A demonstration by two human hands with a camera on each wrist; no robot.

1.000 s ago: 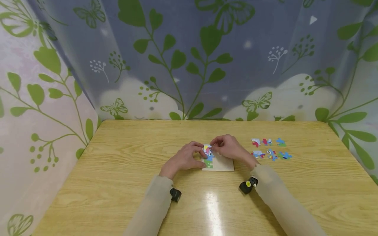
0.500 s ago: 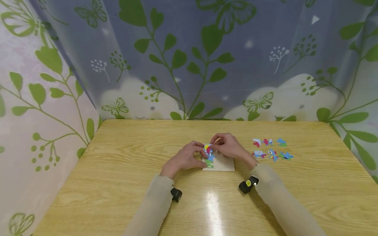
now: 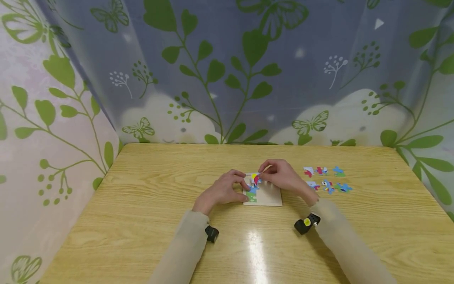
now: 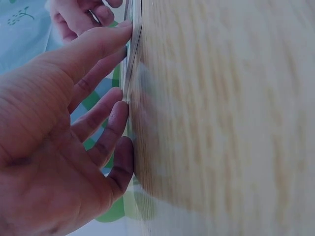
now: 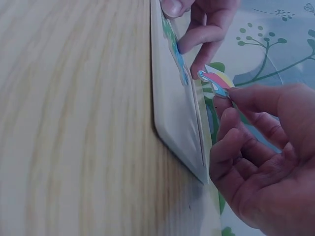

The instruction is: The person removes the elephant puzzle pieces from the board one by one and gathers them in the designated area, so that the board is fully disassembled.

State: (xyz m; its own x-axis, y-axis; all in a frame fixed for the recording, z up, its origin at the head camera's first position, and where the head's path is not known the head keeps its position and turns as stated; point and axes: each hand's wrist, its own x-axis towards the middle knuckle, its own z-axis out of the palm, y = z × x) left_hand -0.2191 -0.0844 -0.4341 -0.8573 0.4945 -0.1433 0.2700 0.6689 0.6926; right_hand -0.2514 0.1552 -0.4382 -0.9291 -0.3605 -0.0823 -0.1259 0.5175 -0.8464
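Note:
In the head view my left hand [image 3: 222, 190] holds the left side of a pale puzzle board [image 3: 270, 198], thumb near its front corner. One of its fingers touches the blue and green pieces [image 3: 251, 195] lying along the board's left side. My right hand [image 3: 281, 176] pinches a jigsaw piece [image 3: 255, 178] between thumb and index finger. That piece is yellow, red, white and blue. The right wrist view shows the piece [image 5: 219, 81] raised off the board [image 5: 179, 115] and tilted. In the left wrist view, the left fingertips [image 4: 118, 115] are at the board's edge.
Several loose jigsaw pieces [image 3: 328, 185] lie in two rows to the right of the board, partly behind the right wrist. A wooden table [image 3: 142, 205] carries everything. Behind it hangs a curtain [image 3: 227, 79] printed with leaves and butterflies.
My right hand has lifted the yellow and red piece from the board's far left corner and moved it slightly right. The left hand has stayed in place.

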